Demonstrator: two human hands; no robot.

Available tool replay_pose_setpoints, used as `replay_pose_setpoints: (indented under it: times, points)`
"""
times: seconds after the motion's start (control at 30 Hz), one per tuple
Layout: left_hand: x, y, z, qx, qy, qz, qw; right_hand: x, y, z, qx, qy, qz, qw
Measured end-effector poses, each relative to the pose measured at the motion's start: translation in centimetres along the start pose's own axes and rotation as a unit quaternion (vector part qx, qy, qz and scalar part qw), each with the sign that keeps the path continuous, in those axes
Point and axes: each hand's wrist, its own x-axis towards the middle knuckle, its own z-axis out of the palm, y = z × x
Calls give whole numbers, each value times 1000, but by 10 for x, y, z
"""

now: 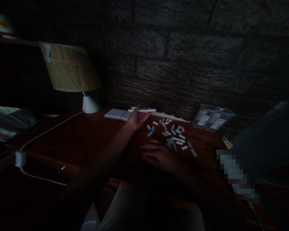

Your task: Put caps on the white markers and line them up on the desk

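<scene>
My left hand [136,119] is closed around a long white marker [148,110], which lies level across the fingers above the back of the desk. Another white pen-like thing shows just behind that hand. Beside it on the left, several white markers [117,114] lie side by side in a row. My right hand [160,155] is nearer the front, low over the wood, its fingers stretched out and nothing visible in them. Just beyond it are scattered many short white marker caps [183,148], some with coloured bands. Dim light hides the finer details.
A lamp with a paper-like shade [71,69] stands at the back left of the wooden desk [69,138]. Its white cord [47,130] runs over the front edge. Clear plastic cases [213,118] sit at the back right, against the brick wall [144,70].
</scene>
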Motion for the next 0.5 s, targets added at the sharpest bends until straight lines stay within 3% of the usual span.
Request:
replay_pose_setpoints:
  times: [0.1,0.23,0.43,0.5]
  points:
    - [6,-5,-5,17,19,10,1000,2,7,10,-42,-40,5,998]
    - [8,-13,-6,45,-6,15,999,-6,34,4,-63,9,109,992]
    - [9,-21,-6,79,-1,3,997,-22,64,-37,-36,93,246,964]
    - [11,-22,-8,100,7,-2,995,-30,64,-55,31,89,307,947]
